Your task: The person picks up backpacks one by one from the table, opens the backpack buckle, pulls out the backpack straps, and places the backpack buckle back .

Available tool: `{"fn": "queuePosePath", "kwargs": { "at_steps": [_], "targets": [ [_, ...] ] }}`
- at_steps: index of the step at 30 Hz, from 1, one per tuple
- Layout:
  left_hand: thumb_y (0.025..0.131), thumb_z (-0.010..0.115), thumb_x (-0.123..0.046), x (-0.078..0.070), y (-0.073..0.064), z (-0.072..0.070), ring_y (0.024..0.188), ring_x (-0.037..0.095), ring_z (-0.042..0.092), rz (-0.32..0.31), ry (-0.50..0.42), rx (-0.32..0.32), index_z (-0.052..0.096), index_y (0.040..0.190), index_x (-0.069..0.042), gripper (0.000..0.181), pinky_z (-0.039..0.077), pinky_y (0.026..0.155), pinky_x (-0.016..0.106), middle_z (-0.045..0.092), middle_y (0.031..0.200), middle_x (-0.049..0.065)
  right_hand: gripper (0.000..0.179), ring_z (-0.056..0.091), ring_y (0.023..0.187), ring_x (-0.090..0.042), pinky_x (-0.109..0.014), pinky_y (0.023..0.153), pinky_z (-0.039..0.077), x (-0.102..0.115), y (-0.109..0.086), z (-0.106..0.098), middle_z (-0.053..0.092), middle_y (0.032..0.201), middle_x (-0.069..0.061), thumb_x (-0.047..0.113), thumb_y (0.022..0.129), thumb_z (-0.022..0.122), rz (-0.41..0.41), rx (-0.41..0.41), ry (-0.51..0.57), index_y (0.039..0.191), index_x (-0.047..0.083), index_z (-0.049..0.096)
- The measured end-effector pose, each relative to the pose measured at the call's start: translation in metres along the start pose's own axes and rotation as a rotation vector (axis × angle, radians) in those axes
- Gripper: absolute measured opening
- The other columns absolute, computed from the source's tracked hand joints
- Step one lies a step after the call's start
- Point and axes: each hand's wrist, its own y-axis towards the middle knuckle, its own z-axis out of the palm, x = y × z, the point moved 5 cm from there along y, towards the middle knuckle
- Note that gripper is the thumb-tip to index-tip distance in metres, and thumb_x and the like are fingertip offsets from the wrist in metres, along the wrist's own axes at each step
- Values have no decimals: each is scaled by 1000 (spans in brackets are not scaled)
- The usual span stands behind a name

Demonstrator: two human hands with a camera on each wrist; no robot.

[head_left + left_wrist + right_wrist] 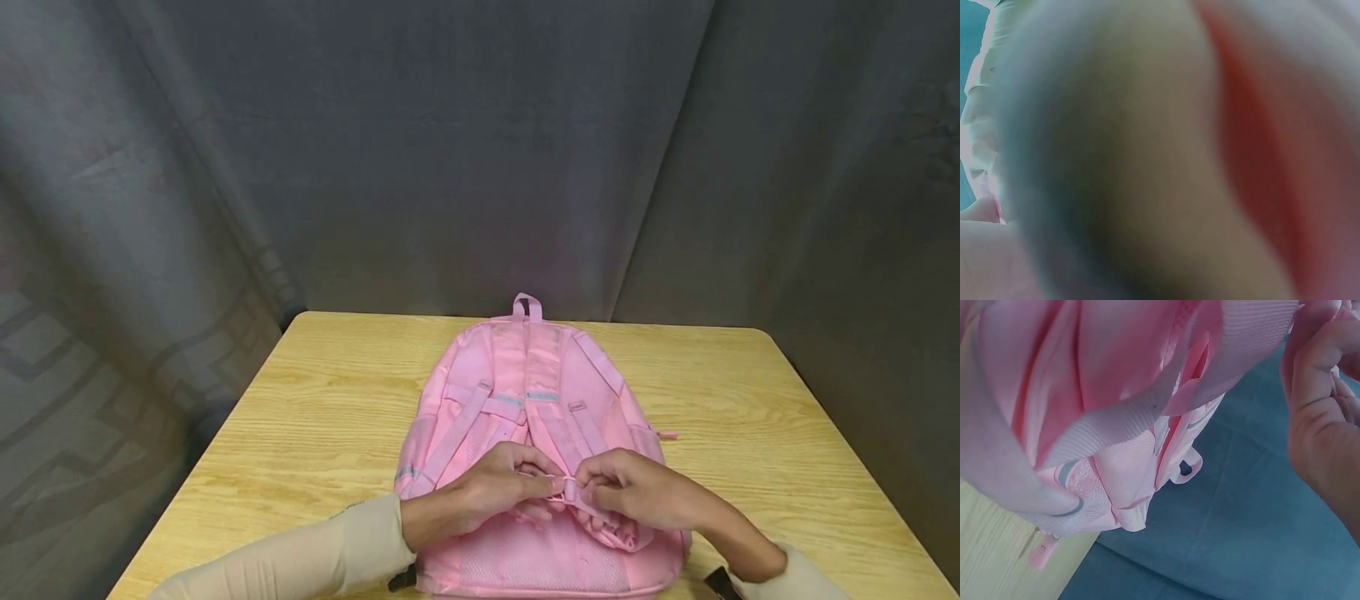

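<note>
- Pink backpack [536, 429]: on the counter [750, 458], strap side up, beneath the left grip [498, 483] and right grip [637, 487].
- Pink webbing strap [592, 507]: pinched at the grips.
- Top loop [536, 310]: well beyond both grips.
- Pink zip pull [667, 435]: just beyond the right grip.

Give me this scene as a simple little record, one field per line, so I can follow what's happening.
Main object: pink backpack, strap side showing, top loop at the far end
Surface: light wood-grain table
Left hand: pinches a pink strap near the bag's lower part
Right hand: pinches the same strap, just beside the left hand
Clothing: pale long sleeves
Background: dark grey curtain
Unclear: left wrist view, mostly blurred
</note>
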Motion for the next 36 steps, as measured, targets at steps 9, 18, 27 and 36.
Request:
{"fn": "queuePosePath", "kwargs": {
  "at_steps": [9, 18, 27, 36],
  "targets": [
    [90, 70, -5, 1, 0, 1, 71, 19, 71, -6, 9, -9, 68, 100, 2, 12, 64, 68, 38, 73, 84, 12, 20, 52, 53, -1, -14, 44, 48, 1, 0, 1, 60, 67, -15, 7, 102, 51, -15, 8, 12, 90, -2, 64],
    [91, 69, -4, 0, -1, 3, 73, 18, 72, -1, 4, -2, 67, 100, 3, 12, 64, 67, 34, 74, 86, 15, 20, 53, 53, -1, -14, 43, 48, 4, -1, 1, 65, 70, -13, 5, 101, 51, -16, -20, -4, 89, 1, 66],
    [91, 68, -2, -1, -2, 4, 68, 14, 69, 9, -3, 13, 67, 100, 4, 11, 62, 61, 26, 73, 84, 13, 19, 53, 53, -1, -14, 43, 48, 5, 0, 2, 65, 70, -11, 4, 101, 51, -9, -32, 1, 90, 1, 67],
    [91, 67, -1, -1, -1, 4, 69, 13, 69, 6, -3, 24, 66, 101, 5, 12, 62, 60, 25, 71, 83, 8, 15, 54, 55, -3, -16, 43, 49, 4, 0, 2, 67, 73, -14, 1, 99, 51, -6, -35, 11, 93, -1, 64]
  ]
}}
